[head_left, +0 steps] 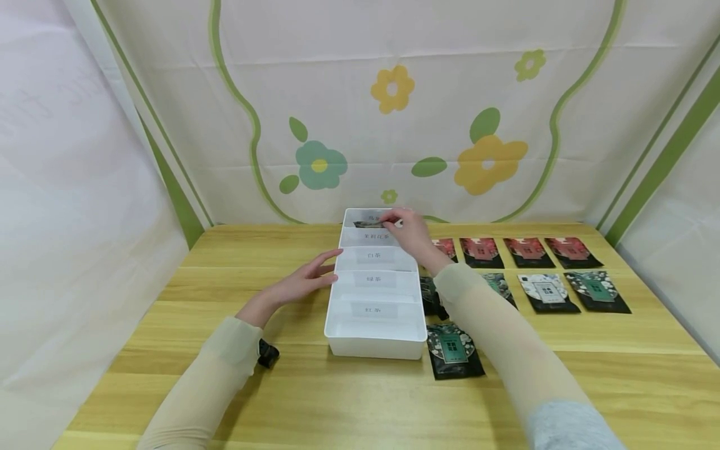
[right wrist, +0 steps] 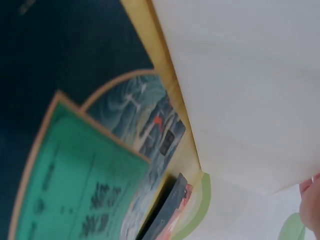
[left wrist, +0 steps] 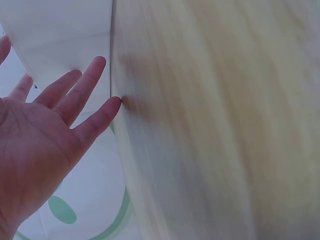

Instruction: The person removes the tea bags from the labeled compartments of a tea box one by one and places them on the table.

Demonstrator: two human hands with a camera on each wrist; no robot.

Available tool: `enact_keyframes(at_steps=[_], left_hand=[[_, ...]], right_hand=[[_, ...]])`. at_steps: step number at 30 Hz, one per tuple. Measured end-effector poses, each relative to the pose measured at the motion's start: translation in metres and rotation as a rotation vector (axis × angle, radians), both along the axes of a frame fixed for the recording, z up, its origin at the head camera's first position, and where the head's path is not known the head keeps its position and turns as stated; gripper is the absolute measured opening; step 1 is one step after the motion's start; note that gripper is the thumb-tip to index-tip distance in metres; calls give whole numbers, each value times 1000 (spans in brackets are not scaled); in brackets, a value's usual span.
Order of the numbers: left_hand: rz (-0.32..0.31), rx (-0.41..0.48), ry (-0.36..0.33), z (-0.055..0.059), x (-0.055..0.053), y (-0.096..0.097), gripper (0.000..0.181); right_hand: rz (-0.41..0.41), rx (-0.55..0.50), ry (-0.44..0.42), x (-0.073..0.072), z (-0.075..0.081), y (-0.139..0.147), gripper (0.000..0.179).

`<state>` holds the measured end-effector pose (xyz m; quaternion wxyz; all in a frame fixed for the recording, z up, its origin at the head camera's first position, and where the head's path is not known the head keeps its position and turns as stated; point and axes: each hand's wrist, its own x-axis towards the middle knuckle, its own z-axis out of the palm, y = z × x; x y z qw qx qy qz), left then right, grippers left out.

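A long white divided box [head_left: 375, 348] stands on the table, each compartment bearing a printed label. At its far end my right hand [head_left: 409, 234] pinches a dark tea packet [head_left: 365, 224] by its edge, partly inside the farthest compartment; the packet's lower part is hidden. Only the right fingertips [right wrist: 310, 207] enter the right wrist view, beside the box's white wall [right wrist: 240, 75]. With fingers spread and fairly straight, my left hand [head_left: 300, 282] touches the box's left side. That hand [left wrist: 45, 132] shows its palm in the left wrist view.
Right of the box, several red packets [head_left: 527, 252] lie in a back row. Nearer are a white packet [head_left: 548, 293], a green-labelled packet [head_left: 597, 291] and others partly behind the right arm. Another green-labelled packet [head_left: 454, 351] lies near the box's front corner. A flowered cloth [head_left: 337, 94] hangs behind.
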<state>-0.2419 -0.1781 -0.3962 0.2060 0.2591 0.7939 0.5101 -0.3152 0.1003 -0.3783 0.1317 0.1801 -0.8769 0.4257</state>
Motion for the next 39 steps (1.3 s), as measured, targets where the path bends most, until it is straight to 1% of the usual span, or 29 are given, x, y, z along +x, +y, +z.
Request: enact_keyframes(at_steps=[6, 10, 13, 15, 23, 26, 29, 34, 39], left_hand=[[0, 10, -15, 0, 0, 0, 61], [3, 12, -21, -1, 1, 0, 62], [5, 5, -18, -2, 1, 0, 62], [6, 4, -17, -3, 0, 0, 62], [10, 6, -24, -2, 1, 0, 62], [5, 11, -22, -2, 0, 0, 62], [2, 19, -20, -3, 0, -1, 62], [2, 20, -17, -2, 1, 0, 62], [-3, 14, -12, -1, 1, 0, 62]], right_hand=[[-2, -124, 58, 4, 8, 10, 8], [7, -180, 105, 9, 17, 16, 8], [15, -222, 131, 15, 27, 21, 9], [18, -232, 156, 20, 33, 25, 9], [23, -175, 269, 36, 51, 44, 10], [25, -153, 322, 42, 55, 55, 8], [42, -146, 355, 51, 58, 67, 7], [79, -131, 358, 69, 61, 91, 10], [66, -47, 327, 91, 60, 114, 16]])
